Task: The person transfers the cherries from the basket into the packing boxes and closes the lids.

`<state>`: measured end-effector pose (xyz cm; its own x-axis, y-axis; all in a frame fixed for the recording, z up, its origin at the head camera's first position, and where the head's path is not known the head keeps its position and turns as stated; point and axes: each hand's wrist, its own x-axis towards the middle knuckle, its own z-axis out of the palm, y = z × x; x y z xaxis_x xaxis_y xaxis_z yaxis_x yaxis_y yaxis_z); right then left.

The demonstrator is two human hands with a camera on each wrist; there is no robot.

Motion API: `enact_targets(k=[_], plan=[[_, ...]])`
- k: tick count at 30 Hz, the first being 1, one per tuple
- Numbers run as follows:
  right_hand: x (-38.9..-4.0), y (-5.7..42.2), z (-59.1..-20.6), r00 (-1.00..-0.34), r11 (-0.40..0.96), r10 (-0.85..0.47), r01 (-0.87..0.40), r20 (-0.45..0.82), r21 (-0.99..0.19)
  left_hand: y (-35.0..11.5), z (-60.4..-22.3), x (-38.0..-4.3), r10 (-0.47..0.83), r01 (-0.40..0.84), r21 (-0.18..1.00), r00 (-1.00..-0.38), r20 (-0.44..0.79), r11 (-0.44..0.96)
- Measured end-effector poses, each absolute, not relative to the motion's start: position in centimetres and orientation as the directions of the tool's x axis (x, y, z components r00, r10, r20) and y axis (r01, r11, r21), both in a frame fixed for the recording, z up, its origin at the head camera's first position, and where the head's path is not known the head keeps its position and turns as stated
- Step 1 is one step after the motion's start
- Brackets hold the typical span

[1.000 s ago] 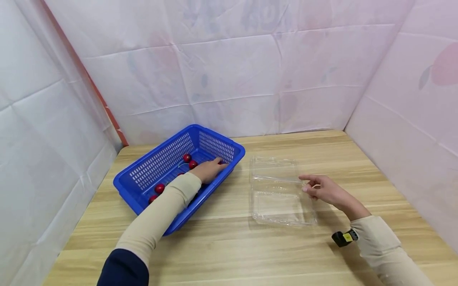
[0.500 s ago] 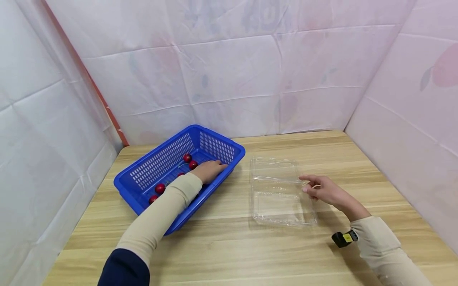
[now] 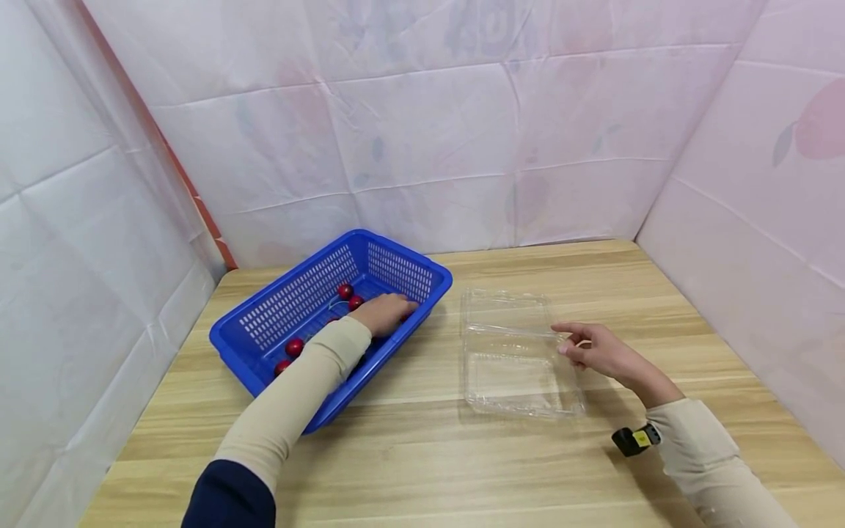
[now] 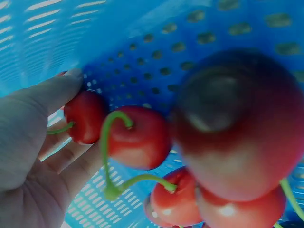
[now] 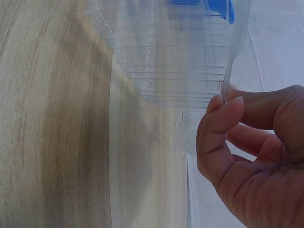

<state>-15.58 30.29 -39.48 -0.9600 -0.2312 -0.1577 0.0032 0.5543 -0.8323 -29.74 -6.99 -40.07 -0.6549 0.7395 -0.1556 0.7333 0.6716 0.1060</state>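
Note:
My left hand (image 3: 383, 314) reaches down into the blue plastic basket (image 3: 290, 292) at its right end. Its thumb and fingers (image 4: 64, 90) close around a red cherry (image 4: 85, 118) with a green stem. Close beside that one are a pair of cherries (image 4: 138, 138) joined by their stems and a large dark red cherry (image 4: 232, 128) near the camera. On the right, my right hand (image 3: 599, 352) pinches the rim of a clear plastic clamshell box (image 3: 515, 374) between thumb and fingers. The box stands open, its lid folded back toward the rear.
More cherries (image 3: 294, 347) lie along the basket floor. The wooden table (image 3: 422, 469) runs up to white printed sheets (image 3: 422, 147) hung at the back and both sides. A black wrist camera (image 3: 635, 440) sits on my right wrist.
My left fingers have drawn in slightly inside the basket, and a bit of red now shows beside them. My right hand and the clamshell box have kept their place.

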Motion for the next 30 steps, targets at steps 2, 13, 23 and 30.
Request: enact_targets(k=[2, 13, 23, 30], plan=[[-15.6, 30.3, -39.4, -0.960, 0.550, -0.233, 0.003, -0.157, -0.835, -7.0, -39.9, -30.0, 0.737, 0.727, 0.128, -0.655, -0.168, 0.675], [-15.7, 30.5, -39.5, -0.961, 0.556, -0.233, -0.005, -0.151, -0.831, -7.6, -38.2, -29.9, 0.677, 0.644, 0.209, -0.709, -0.197, 0.736], [-15.7, 30.4, -39.5, -0.962, 0.569, -0.227, -0.006, -0.150, -0.823, -8.1, -35.6, -29.3, 0.655, 0.611, 0.258, -0.742, -0.144, 0.749], [-15.7, 30.4, -39.5, -0.964, 0.549, -0.233, -0.024, -0.125, -0.835, -8.7, -33.1, -28.6, 0.634, 0.598, 0.275, -0.771, -0.062, 0.753]])
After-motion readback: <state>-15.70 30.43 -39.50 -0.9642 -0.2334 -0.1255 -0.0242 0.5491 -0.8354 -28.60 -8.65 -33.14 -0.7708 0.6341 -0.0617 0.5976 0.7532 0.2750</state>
